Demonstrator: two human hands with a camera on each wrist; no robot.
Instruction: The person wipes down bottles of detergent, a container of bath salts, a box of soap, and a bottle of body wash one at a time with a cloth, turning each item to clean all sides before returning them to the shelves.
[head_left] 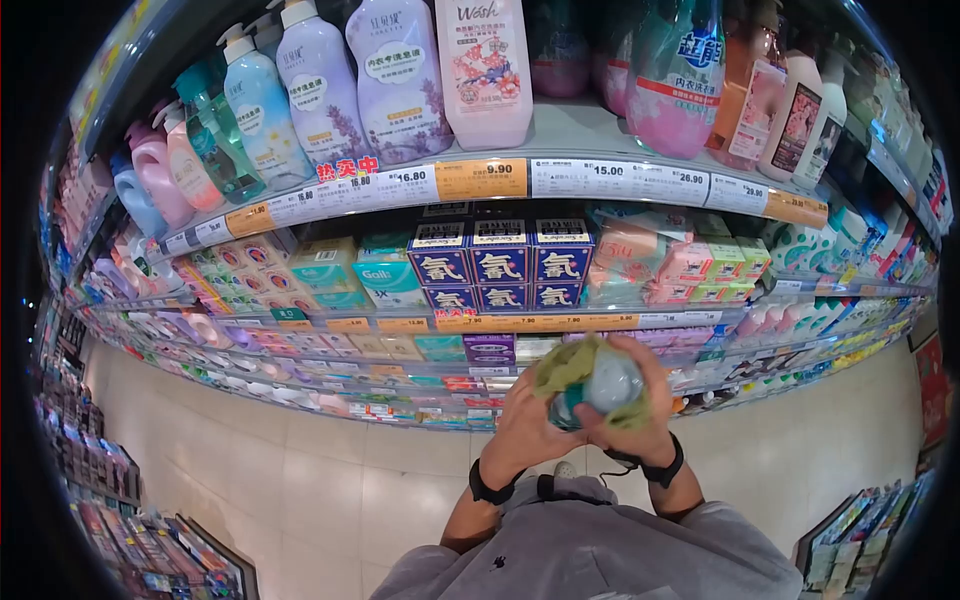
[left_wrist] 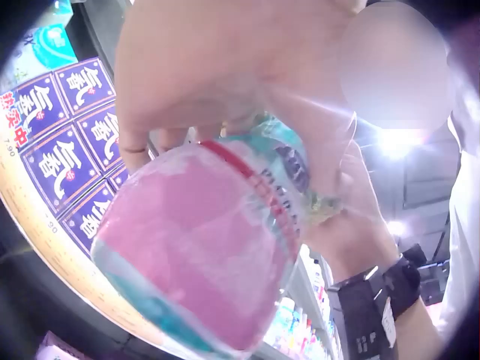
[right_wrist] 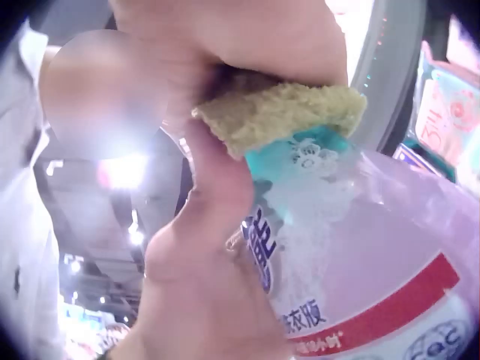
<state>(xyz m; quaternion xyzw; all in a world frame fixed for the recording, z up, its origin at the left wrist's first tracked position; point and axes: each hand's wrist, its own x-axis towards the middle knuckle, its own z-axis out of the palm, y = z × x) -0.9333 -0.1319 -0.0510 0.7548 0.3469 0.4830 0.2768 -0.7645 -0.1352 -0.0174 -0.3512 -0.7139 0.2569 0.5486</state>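
Note:
A plastic laundry detergent bottle (right_wrist: 375,225), pink and teal with a red band on its label, is held between both hands before the shelves. The left hand (head_left: 530,425) grips it around the side; in the right wrist view its thumb reaches up to the cloth. A yellow-green cloth (right_wrist: 292,112) lies against the bottle's upper part, and the right hand (head_left: 652,405) holds it there from above. In the left wrist view the bottle's pink base (left_wrist: 187,240) faces the camera, tilted. The bottle's top is hidden by cloth and fingers.
A shelf of pump bottles (head_left: 400,80) runs above the hands, with a similar pink and teal bottle (head_left: 675,80) at its right. Below stand purple boxes (head_left: 500,265) and packs of soap (head_left: 390,270). Price strips (head_left: 600,180) line the shelf edges. Tiled floor (head_left: 330,490) lies beneath.

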